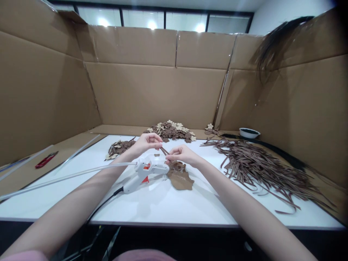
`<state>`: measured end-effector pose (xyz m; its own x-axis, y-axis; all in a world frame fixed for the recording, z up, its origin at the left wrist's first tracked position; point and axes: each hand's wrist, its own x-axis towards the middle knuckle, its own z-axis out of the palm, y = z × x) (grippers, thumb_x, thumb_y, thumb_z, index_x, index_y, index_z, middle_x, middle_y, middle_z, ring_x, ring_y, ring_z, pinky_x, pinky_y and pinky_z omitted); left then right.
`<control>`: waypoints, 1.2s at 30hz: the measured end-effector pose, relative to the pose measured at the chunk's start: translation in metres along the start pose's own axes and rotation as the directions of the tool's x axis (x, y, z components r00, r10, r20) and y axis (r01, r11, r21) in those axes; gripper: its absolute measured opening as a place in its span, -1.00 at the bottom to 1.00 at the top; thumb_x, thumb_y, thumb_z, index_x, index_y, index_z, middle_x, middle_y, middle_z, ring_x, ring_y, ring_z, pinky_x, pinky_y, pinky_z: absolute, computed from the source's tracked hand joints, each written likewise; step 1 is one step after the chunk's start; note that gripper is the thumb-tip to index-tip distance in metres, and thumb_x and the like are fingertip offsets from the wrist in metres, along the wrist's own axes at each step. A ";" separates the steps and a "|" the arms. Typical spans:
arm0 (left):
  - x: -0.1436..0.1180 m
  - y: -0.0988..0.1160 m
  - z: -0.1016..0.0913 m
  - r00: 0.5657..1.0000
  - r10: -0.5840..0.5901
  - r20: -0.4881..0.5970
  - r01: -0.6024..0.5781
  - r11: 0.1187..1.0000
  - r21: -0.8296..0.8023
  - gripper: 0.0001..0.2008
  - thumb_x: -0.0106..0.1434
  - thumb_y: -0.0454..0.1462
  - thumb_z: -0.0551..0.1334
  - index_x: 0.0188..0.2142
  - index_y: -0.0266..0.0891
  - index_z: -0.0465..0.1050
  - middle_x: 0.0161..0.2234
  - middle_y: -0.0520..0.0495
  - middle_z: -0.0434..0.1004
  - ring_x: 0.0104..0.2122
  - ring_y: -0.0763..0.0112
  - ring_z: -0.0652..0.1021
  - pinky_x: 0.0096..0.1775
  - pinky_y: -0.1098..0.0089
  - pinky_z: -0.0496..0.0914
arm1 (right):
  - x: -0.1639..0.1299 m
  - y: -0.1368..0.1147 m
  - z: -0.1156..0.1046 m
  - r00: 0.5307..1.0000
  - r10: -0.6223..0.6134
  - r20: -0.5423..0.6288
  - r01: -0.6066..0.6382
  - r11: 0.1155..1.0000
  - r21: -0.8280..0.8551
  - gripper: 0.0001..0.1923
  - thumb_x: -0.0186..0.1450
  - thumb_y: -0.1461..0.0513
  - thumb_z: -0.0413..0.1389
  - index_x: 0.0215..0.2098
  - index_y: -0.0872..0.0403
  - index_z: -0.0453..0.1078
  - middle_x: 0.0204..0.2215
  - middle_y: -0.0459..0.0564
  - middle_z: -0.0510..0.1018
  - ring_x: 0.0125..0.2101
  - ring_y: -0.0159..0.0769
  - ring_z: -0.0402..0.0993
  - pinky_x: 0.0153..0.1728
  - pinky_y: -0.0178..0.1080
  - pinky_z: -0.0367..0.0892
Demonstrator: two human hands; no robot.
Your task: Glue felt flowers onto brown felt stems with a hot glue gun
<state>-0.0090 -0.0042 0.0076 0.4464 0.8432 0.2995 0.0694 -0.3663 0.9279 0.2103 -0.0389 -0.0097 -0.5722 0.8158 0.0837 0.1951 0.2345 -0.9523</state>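
**Brown strip pinched between both hands above the glue gun**

Cardboard walls (136, 90) are standing around the white table (168, 203), closing in the whole workplace. At about 3 o'clock from the hands, a big heap of loose brown strips (261, 166) is lying spread out, which suggests most of the material is waiting unused. At 12 o'clock, near the back wall, a pile of small brown and pale cut pieces (171, 130) is sitting, and a smaller pile (119, 147) is lying at 10 o'clock. Just below the hands, a flat brown shape (181, 179) is resting on the table, seemingly the part already worked on; how finished it is cannot be told. A white bowl (249, 132) is standing at 2 o'clock, and red snips (45, 160) are lying well apart at 9 o'clock.

The white glue gun (145, 173) is lying on its side at 6 o'clock, just beside the hands, with nobody gripping it.

The left hand (146, 142) and right hand (181, 154) are meeting over the middle of the table. Each grip is closing thumb against fingertips on an end of one thin brown strip (164, 150), holding it slightly above the table.
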 end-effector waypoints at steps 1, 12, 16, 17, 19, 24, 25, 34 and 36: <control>0.000 0.000 0.000 1.000 0.000 -0.002 0.000 1.000 0.000 -0.70 0.00 -0.24 0.43 -0.31 -0.35 0.45 -0.50 -0.03 0.55 -0.50 0.47 0.53 -0.41 0.47 0.40 | 0.000 0.000 0.000 1.000 0.001 0.005 -0.001 1.000 -0.003 -0.62 0.06 0.00 0.28 -0.41 0.18 0.51 -0.41 0.06 0.63 -0.49 -0.38 0.45 -0.46 -0.36 0.24; 0.001 -0.006 0.013 0.997 -0.024 0.076 0.025 1.000 -0.011 -0.68 -0.03 -0.21 0.44 -0.34 -0.35 0.44 -0.58 0.01 0.51 -0.55 0.48 0.50 -0.46 0.48 0.36 | 0.001 0.001 0.000 0.998 -0.067 -0.013 0.067 0.998 -0.010 -0.58 0.17 -0.03 0.18 -0.34 0.18 0.54 -0.42 0.04 0.60 -0.52 -0.42 0.38 -0.48 -0.37 0.23; -0.001 -0.001 0.019 0.996 -0.029 0.090 0.030 0.999 -0.012 -0.69 -0.04 -0.22 0.44 -0.37 -0.35 0.44 -0.59 0.03 0.49 -0.56 0.50 0.48 -0.46 0.50 0.33 | 0.002 0.002 0.003 0.997 -0.059 -0.048 0.059 0.998 -0.009 -0.57 0.13 -0.04 0.21 -0.33 0.18 0.55 -0.39 0.07 0.62 -0.50 -0.39 0.41 -0.48 -0.35 0.27; -0.002 0.000 0.020 0.995 -0.034 0.089 0.035 0.999 -0.013 -0.70 -0.04 -0.23 0.44 -0.37 -0.35 0.44 -0.59 0.03 0.48 -0.55 0.51 0.48 -0.45 0.50 0.33 | 0.002 0.002 0.003 0.997 -0.055 -0.057 0.054 0.998 -0.011 -0.58 0.11 -0.04 0.23 -0.34 0.18 0.55 -0.40 0.07 0.62 -0.50 -0.38 0.42 -0.48 -0.35 0.27; -0.003 0.002 0.022 0.995 -0.047 0.085 0.047 0.999 -0.005 -0.71 -0.04 -0.23 0.44 -0.38 -0.35 0.45 -0.58 0.03 0.48 -0.55 0.51 0.48 -0.44 0.49 0.33 | 0.003 0.003 0.004 0.997 -0.042 -0.072 0.041 0.999 -0.004 -0.59 0.08 -0.03 0.25 -0.36 0.18 0.55 -0.41 0.07 0.62 -0.49 -0.36 0.44 -0.46 -0.34 0.29; -0.003 0.002 0.024 0.996 -0.046 0.074 0.045 0.999 0.019 -0.72 -0.04 -0.21 0.43 -0.40 -0.34 0.45 -0.54 0.01 0.48 -0.52 0.48 0.49 -0.41 0.46 0.35 | 0.005 0.007 0.003 0.995 -0.038 -0.088 0.038 0.999 -0.001 -0.58 0.05 -0.03 0.27 -0.38 0.18 0.54 -0.43 0.07 0.62 -0.49 -0.34 0.46 -0.48 -0.34 0.28; -0.003 0.002 0.024 0.996 -0.040 0.077 0.039 0.999 0.018 -0.72 -0.03 -0.21 0.43 -0.40 -0.34 0.45 -0.54 0.01 0.48 -0.52 0.48 0.48 -0.41 0.46 0.35 | 0.005 0.007 0.003 0.995 -0.045 -0.089 0.044 0.999 -0.005 -0.57 0.05 -0.04 0.27 -0.38 0.19 0.53 -0.44 0.07 0.62 -0.50 -0.35 0.46 -0.48 -0.34 0.28; 0.003 -0.004 0.022 0.996 0.016 0.087 -0.015 1.000 -0.010 -0.69 -0.01 -0.19 0.43 -0.37 -0.35 0.43 -0.58 0.03 0.48 -0.57 0.51 0.47 -0.47 0.49 0.33 | 0.007 0.006 0.001 0.988 -0.092 -0.127 0.085 0.995 -0.053 -0.54 0.03 -0.06 0.27 -0.41 0.21 0.53 -0.49 0.07 0.60 -0.55 -0.39 0.39 -0.55 -0.37 0.19; 0.005 -0.005 0.022 0.995 0.032 0.092 -0.029 0.999 -0.028 -0.69 -0.01 -0.20 0.43 -0.37 -0.34 0.42 -0.58 0.04 0.48 -0.57 0.51 0.47 -0.46 0.48 0.34 | 0.007 0.006 0.001 0.986 -0.090 -0.137 0.084 0.995 -0.053 -0.52 0.03 -0.07 0.27 -0.40 0.21 0.53 -0.47 0.08 0.60 -0.56 -0.40 0.37 -0.58 -0.37 0.16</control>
<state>0.0126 -0.0070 -0.0007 0.5290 0.7912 0.3068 0.0310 -0.3793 0.9247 0.2071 -0.0320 -0.0153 -0.4731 0.8560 0.2086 0.1889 0.3298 -0.9250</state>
